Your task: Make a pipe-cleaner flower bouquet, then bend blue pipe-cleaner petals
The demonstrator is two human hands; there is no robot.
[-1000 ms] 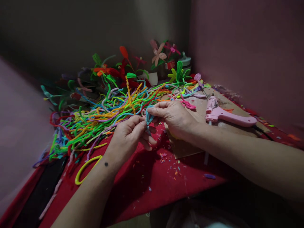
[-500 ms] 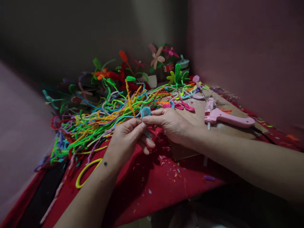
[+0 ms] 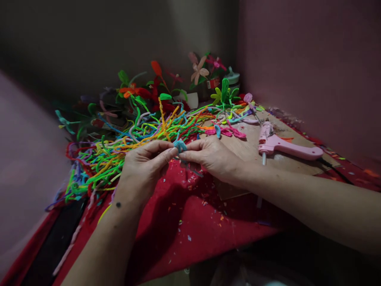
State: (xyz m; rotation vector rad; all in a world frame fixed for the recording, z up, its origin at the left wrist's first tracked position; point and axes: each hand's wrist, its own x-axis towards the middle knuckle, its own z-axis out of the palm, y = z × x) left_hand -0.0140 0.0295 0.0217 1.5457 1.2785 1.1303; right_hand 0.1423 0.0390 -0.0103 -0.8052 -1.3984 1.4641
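Between both sets of fingertips is a light-blue pipe cleaner [image 3: 180, 146], bent into a small looped shape, with a thin tail hanging below toward the right. My left hand [image 3: 145, 163] pinches its left side between thumb and forefinger. On the other side, my right hand [image 3: 212, 157] pinches it the same way. Both hands are raised over the red cloth [image 3: 190, 218], just in front of a heap of many-coloured pipe cleaners [image 3: 149, 135]. Pink pipe-cleaner petals [image 3: 230, 132] and a small blue loop [image 3: 218, 131] lie beyond my right hand.
A pink glue gun [image 3: 285, 147] with a clear glue stick lies on a brown board [image 3: 300, 165] at the right, its cord trailing off. Finished pipe-cleaner flowers [image 3: 199, 71] and a lidded jar [image 3: 232, 77] stand at the back. A dark flat object [image 3: 56, 242] lies front left.
My left hand has shifted left and turned, its fingers now curled in. The blue loop, upright before, is now lower and folded between the fingertips.
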